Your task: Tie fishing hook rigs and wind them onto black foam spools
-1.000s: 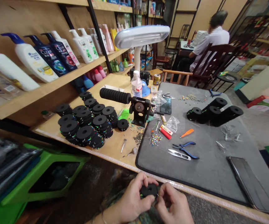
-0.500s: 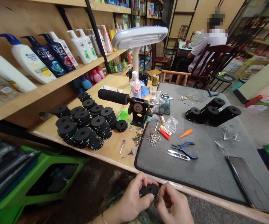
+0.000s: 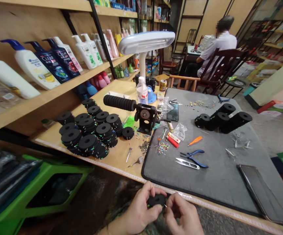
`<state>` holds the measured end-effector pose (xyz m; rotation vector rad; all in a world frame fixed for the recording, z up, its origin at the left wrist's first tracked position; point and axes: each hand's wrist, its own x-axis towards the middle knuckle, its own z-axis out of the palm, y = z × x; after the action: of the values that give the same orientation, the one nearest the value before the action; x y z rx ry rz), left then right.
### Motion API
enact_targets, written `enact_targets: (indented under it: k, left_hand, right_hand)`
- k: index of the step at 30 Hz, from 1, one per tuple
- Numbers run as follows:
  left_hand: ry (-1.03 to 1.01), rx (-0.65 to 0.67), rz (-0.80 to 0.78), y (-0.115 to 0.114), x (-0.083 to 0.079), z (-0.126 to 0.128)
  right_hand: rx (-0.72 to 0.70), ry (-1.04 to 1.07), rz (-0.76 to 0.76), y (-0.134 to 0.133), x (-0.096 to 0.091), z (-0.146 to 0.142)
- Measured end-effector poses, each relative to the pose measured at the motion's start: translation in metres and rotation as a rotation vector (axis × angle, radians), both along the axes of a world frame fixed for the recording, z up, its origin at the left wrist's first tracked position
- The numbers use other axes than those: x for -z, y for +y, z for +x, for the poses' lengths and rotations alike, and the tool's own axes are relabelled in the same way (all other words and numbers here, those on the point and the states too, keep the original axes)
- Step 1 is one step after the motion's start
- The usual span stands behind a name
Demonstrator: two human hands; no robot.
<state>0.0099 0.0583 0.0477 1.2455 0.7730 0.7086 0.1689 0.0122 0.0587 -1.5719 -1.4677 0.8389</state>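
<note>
A long wooden desk (image 3: 122, 153) runs under a wooden shelf (image 3: 65, 86) fixed to the plywood wall (image 3: 33, 19) on the left. A white lamp (image 3: 146, 42) stands at the desk's far edge. Beyond it is a dark wooden chair (image 3: 229, 51) (a person (image 3: 220, 39) sits in it) on a grey floor (image 3: 274, 130). A green stool (image 3: 58, 166) stands below the desk's near left corner.

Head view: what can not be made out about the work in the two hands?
- Black disc: rim partly covered by fingers of the left hand, which holds it.
- Right hand: fingertips meet at the disc's edge; anything pinched there is too small to tell.
- Both hands: lower parts cut off by the bottom edge.
- Coloured bits on the grey mat: too small to identify.
</note>
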Motion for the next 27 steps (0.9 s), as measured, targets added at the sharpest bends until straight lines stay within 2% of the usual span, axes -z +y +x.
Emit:
enact_targets:
  k: [3, 8, 11, 15, 20, 27]
  left_hand:
    - [0.020, -0.001, 0.022, 0.000, 0.000, 0.000]
    - [0.044, -0.006, 0.045, -0.001, -0.001, 0.000]
    - [0.057, -0.004, 0.054, 0.000, -0.002, 0.001]
    - [0.078, -0.009, 0.067, 0.000, -0.002, 0.001]
    - [0.092, -0.002, 0.072, -0.002, -0.001, 0.001]
    - [0.084, -0.002, 0.056, -0.003, 0.002, 0.002]
  right_hand:
    - [-0.070, -0.021, -0.019, 0.002, -0.003, 0.003]
    - [0.065, 0.010, 0.047, -0.002, 0.012, -0.001]
    - [0.047, 0.019, 0.031, -0.004, 0.017, -0.003]
    - [0.016, 0.009, 0.032, -0.002, 0.008, 0.001]
    - [-0.164, -0.066, -0.036, 0.002, -0.008, 0.010]
    - [-0.211, -0.145, -0.010, 0.001, -0.008, 0.012]
